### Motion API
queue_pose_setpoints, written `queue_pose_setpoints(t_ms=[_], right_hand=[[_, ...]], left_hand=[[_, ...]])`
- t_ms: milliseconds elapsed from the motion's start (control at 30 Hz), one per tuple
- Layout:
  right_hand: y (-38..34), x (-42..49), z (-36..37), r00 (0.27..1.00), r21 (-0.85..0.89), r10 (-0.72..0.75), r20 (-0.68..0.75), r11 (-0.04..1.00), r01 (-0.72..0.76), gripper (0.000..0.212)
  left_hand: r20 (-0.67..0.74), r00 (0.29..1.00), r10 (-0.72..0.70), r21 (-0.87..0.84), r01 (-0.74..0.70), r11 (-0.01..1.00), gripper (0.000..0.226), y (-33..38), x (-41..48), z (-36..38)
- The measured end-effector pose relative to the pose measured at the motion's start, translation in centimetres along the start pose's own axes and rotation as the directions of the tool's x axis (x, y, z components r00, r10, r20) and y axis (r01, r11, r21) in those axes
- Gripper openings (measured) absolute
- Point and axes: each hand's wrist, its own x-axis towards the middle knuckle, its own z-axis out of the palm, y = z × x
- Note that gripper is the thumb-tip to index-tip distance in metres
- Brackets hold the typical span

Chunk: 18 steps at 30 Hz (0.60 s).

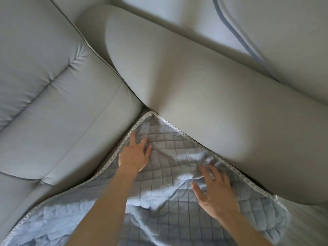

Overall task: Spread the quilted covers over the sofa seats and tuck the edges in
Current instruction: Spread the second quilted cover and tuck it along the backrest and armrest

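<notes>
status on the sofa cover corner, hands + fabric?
Left hand flat on quilted cover, right hand open on wrinkles. Corner seated at cushion junction. Bunched folds remain. Nothing obstructing.

The grey sofa carries a blue quilted cover on its seat; the cover's lace-edged corner reaches the sofa's inner corner.

The quilted cover runs past the bottom edge.
</notes>
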Motion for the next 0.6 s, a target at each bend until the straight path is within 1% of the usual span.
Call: queue_pose_setpoints(t_ms=[67,133,200,233,267,367,433,467,500,533,600], right_hand=[[-0.9,0.8,-0.4,1.000,-0.012,0.024,-0.004,1.000,-0.024,0.072],[-1.8,1.5,-0.9,0.998,-0.039,0.045,-0.035,0.998,-0.046,0.072],[-2.9,2.2,-1.2,0.998,-0.090,0.026,-0.050,0.996,-0.030,0.075],[-3.3,2.2,-1.3,0.999,-0.084,0.025,-0.037,0.996,-0.028,0.076],[-3.8,2.5,-1.2,0.999,-0.068,0.025,-0.031,0.997,-0.027,0.076],[-4.2,2.1,-0.4,0.998,-0.043,0.025,-0.066,0.999,-0.028,0.076],[-4.5,1.6,0.8,0.995,-0.016,-0.025,-0.102,1.000,0.024,0.077],[-4.9,1.4,1.2,0.990,0.016,-0.062,-0.129,0.998,0.064,0.078],[-5.4,1.4,1.6,0.985,0.036,-0.085,-0.152,0.995,0.092,0.078],[-5.8,1.5,2.0,0.981,0.043,-0.089,-0.171,0.994,0.098,0.076],[-6.4,1.8,2.6,0.984,0.034,-0.048,-0.174,0.998,0.054,0.073]], left_hand=[[0.026,0.999,0.043,0.006,-0.043,0.999,0.051,-0.4,1.6,-0.4],[0.041,0.998,0.045,-0.008,-0.044,0.999,0.054,-0.4,3.1,-0.6],[0.030,0.999,0.027,-0.075,-0.024,0.997,0.053,0.1,4.5,-0.7],[0.015,1.000,0.009,-0.107,-0.008,0.994,0.051,0.5,4.7,-0.9],[-0.012,1.000,-0.010,-0.103,0.009,0.995,0.050,0.7,4.9,-0.9],[-0.090,0.995,-0.051,0.072,0.057,0.996,0.059,0.7,3.9,-1.4],[-0.132,0.988,-0.076,0.098,0.089,0.991,0.064,-0.4,3.3,-1.4],[-0.147,0.986,-0.084,0.060,0.093,0.994,0.070,-0.9,3.2,-1.4],[-0.158,0.985,-0.075,-0.001,0.076,0.997,0.076,-1.2,3.1,-1.4],[-0.180,0.982,-0.051,-0.064,0.040,0.997,0.077,-1.0,2.8,-1.2],[-0.211,0.977,0.009,-0.147,-0.041,0.988,0.062,0.0,1.9,-0.5]])
